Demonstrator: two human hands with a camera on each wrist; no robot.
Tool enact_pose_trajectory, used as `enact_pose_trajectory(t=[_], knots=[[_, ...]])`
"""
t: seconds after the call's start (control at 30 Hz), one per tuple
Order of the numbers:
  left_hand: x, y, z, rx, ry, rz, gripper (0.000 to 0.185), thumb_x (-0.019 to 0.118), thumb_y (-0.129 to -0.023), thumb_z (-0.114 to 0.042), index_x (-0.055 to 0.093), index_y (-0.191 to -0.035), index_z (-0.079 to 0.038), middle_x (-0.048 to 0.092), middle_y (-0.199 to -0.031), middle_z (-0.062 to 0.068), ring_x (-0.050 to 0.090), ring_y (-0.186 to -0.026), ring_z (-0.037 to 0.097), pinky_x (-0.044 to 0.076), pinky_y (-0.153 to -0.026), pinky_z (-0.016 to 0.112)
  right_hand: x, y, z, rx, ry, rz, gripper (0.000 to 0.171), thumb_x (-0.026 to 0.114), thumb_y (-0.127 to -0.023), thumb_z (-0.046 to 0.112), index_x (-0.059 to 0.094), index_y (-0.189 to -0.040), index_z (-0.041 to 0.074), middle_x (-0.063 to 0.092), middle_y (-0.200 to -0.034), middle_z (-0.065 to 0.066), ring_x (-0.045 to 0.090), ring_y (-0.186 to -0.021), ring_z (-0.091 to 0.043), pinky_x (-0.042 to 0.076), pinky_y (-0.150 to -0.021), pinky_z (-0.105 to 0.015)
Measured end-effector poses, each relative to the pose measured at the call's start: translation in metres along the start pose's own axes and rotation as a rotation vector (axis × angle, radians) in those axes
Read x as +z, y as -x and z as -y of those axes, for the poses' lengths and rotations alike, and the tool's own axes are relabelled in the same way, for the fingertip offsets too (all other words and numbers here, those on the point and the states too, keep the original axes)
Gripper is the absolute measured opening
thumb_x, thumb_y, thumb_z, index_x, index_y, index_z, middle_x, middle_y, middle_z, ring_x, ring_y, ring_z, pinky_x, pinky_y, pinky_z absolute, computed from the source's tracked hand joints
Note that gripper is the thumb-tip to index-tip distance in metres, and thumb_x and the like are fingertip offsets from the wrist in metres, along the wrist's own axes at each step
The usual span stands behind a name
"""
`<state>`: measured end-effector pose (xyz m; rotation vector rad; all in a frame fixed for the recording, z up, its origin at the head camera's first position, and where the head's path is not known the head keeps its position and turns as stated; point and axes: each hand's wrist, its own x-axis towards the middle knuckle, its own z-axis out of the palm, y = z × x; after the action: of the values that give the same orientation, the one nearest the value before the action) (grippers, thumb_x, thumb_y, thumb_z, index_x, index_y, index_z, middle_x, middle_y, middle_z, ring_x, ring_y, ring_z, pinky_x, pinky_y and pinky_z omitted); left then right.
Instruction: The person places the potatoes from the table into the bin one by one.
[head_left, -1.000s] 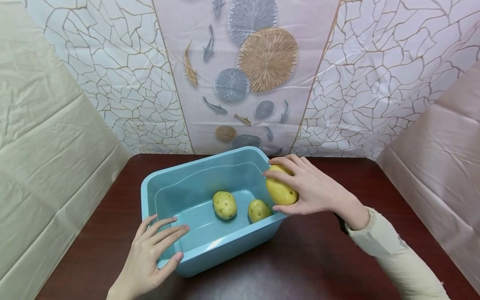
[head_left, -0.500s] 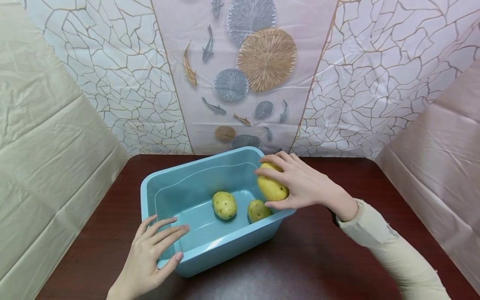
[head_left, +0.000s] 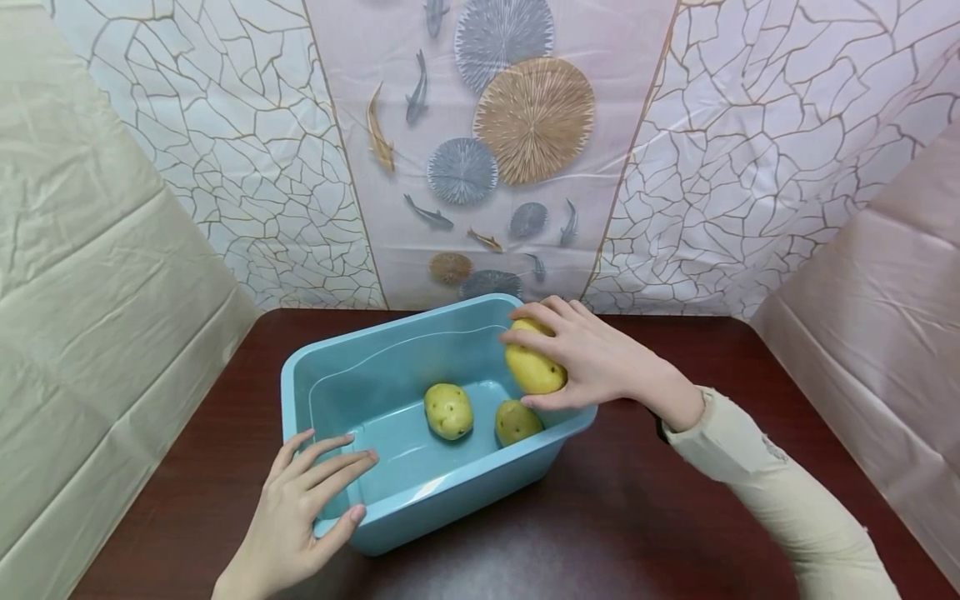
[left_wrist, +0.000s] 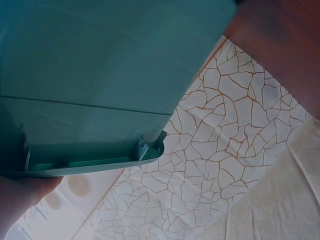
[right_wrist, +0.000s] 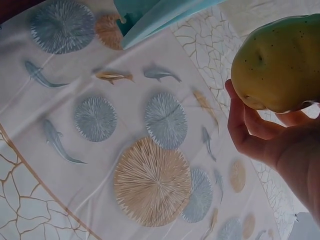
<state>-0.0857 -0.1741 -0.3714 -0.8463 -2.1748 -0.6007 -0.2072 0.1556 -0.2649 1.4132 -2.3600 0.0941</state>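
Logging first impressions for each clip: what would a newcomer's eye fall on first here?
Most striking is the light blue plastic tub in the middle of the dark table, with two potatoes lying on its floor. Over its right rim the right hand grips a third potato, while the left hand rests on the tub's near left corner. Behind stands a backdrop printed with fish and round fan shapes.
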Motion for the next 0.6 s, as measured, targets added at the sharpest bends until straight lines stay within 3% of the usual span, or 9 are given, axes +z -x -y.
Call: enact_pose_trajectory(t=[0.6], knots=[[0.001,0.000,0.001,0.009,0.006,-0.011,0.038,0.044,-0.090,-0.041,0.063,-0.112,-0.018,0.067,-0.101,-0.003,0.053,-0.105,0.019,0.020,-0.103,0.038,-0.003,-0.015,-0.002,-0.028,0.025,0.034,0.060,0.060,-0.069,0.059,0.051,-0.118,0.025,0.047,-0.119,-0.003,0.042,-0.103,-0.021,0.036,-0.076,-0.036]])
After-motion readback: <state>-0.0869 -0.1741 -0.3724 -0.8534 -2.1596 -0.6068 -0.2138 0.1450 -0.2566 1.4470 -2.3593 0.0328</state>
